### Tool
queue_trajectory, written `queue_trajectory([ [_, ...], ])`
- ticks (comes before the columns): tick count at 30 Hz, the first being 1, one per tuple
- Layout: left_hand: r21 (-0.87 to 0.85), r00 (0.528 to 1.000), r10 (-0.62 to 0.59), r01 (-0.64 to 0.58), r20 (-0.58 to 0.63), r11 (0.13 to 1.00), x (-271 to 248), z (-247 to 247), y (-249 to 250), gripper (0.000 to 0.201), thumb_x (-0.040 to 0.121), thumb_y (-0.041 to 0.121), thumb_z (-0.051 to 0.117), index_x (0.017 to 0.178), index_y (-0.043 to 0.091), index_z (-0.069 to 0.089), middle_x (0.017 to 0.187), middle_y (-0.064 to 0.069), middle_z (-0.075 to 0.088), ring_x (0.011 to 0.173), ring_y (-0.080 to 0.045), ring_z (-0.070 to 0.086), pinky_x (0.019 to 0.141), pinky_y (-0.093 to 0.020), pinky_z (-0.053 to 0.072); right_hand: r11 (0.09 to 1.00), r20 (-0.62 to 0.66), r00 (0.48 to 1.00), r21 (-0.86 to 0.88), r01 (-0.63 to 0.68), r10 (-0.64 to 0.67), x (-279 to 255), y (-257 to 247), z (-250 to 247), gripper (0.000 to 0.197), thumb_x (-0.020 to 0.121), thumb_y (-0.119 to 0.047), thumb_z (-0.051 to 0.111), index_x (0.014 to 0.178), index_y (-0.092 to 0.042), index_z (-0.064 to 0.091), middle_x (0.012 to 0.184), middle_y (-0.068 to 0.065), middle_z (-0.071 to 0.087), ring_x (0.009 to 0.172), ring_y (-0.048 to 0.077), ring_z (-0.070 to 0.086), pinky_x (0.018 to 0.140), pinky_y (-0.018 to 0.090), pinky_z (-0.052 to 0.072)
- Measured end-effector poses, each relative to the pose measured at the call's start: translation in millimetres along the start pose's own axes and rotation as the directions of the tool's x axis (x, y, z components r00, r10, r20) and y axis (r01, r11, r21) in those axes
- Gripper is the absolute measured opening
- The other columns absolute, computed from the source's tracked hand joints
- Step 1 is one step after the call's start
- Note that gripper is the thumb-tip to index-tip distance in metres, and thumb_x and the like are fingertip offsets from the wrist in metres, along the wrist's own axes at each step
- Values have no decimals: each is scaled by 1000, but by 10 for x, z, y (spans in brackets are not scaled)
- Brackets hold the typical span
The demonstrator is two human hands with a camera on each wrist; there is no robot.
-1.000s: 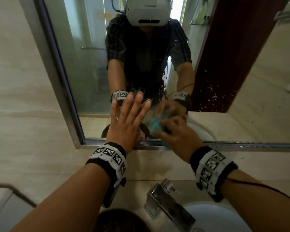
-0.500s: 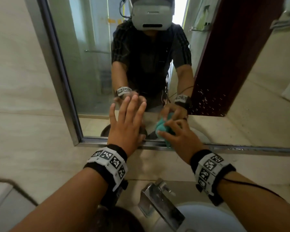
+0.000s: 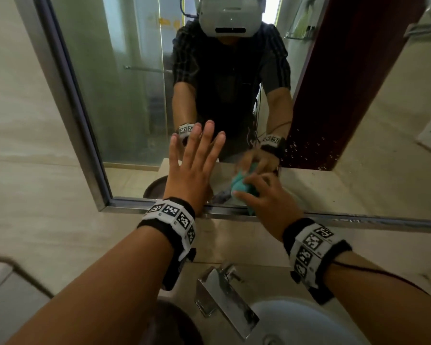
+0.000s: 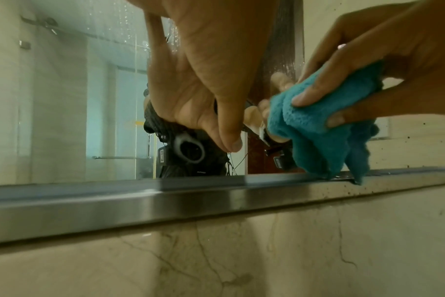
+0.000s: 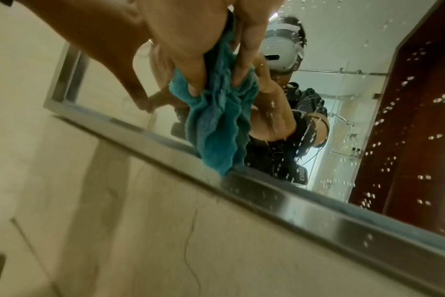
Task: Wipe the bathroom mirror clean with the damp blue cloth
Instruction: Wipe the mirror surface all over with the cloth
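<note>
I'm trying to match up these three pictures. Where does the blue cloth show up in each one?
Head view: blue cloth centre, bunched under the right hand on the glass.
Left wrist view: blue cloth right of centre, tail hanging to the frame.
Right wrist view: blue cloth upper centre, hanging from the fingers.
Shared landmark: the mirror's metal bottom frame.
</note>
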State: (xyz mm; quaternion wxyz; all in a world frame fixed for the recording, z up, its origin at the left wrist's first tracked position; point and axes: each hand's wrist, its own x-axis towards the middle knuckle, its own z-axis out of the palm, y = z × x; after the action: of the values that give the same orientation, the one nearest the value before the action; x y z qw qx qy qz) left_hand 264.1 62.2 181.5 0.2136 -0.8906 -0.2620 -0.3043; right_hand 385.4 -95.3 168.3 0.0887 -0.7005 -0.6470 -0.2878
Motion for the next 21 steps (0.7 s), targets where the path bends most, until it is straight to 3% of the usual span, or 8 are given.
queue_trajectory([
  [2, 8, 1000, -1, 1, -21, 1000, 3, 8, 0, 135, 64, 55, 76, 146, 16, -23, 150, -9, -34, 140, -27, -26, 112, -55, -10, 998, -15, 999, 49, -27, 28, 36, 78, -85, 53, 58, -12, 86, 107, -16, 67, 119, 16, 51, 96, 39, 57, 72, 43, 55],
  [4, 32, 1000, 11, -11, -10, 999, -12, 3, -11, 137, 62, 54, 77, 146, 16, -24, 148, -9, -37, 138, -27, -30, 111, -54, -12, 982, -193, 967, 126, -141, 164, 306, 104, -349, 44, 74, -17, 77, 115, -15, 62, 124, 18, 51, 108, 38, 52, 85, 43, 49],
  [8, 83, 999, 29, -31, 20, 996, -43, -2, -47, 136, 63, 61, 72, 144, 15, -27, 146, -11, -40, 136, -28, -34, 111, -53, -15, 950, -496, 810, 152, -274, 313, 632, 122, -576, 39, 81, -15, 61, 119, -17, 58, 125, 16, 44, 105, 40, 49, 86, 34, 43],
  [10, 100, 999, 40, -42, 21, 994, -57, 14, -70, 133, 65, 64, 69, 145, 15, -25, 147, -11, -39, 137, -28, -33, 111, -52, -16, 964, -412, 873, 67, -258, 262, 453, 24, -275, 46, 79, -21, 64, 123, -24, 50, 130, 12, 32, 109, 39, 43, 88, 41, 47],
  [12, 78, 999, 54, -55, 6, 995, -50, 27, -92, 131, 65, 65, 69, 146, 16, -22, 148, -9, -37, 138, -27, -31, 112, -51, -16, 999, -170, 985, -32, -29, 23, 102, -51, 110, 54, 69, -20, 78, 117, -25, 53, 130, 13, 32, 107, 37, 47, 80, 43, 53],
  [15, 61, 999, 52, -52, 3, 997, -43, 24, -98, 138, 57, 64, 73, 147, 17, -20, 149, -8, -36, 138, -27, -30, 112, -51, -18, 991, 87, 987, 6, 132, -132, -194, -1, 249, 62, 46, -18, 91, 102, -24, 66, 117, 8, 39, 85, 30, 59, 57, 32, 54],
  [18, 62, 998, 61, -60, -6, 996, -44, 37, -97, 139, 55, 66, 73, 147, 18, -19, 149, -8, -35, 139, -27, -28, 112, -51, -18, 998, -87, 995, 5, 57, -56, 71, 4, 42, 56, 59, -20, 81, 111, -23, 59, 120, 9, 38, 96, 32, 53, 67, 36, 54],
  [21, 70, 997, 70, -68, -24, 995, -47, 70, -110, 135, 59, 70, 69, 148, 18, -18, 150, -9, -34, 140, -27, -26, 112, -51, -17, 989, -369, 918, 59, -135, 148, 455, -24, -179, 44, 75, -22, 62, 119, -21, 55, 122, 9, 35, 106, 30, 37, 84, 38, 46],
])
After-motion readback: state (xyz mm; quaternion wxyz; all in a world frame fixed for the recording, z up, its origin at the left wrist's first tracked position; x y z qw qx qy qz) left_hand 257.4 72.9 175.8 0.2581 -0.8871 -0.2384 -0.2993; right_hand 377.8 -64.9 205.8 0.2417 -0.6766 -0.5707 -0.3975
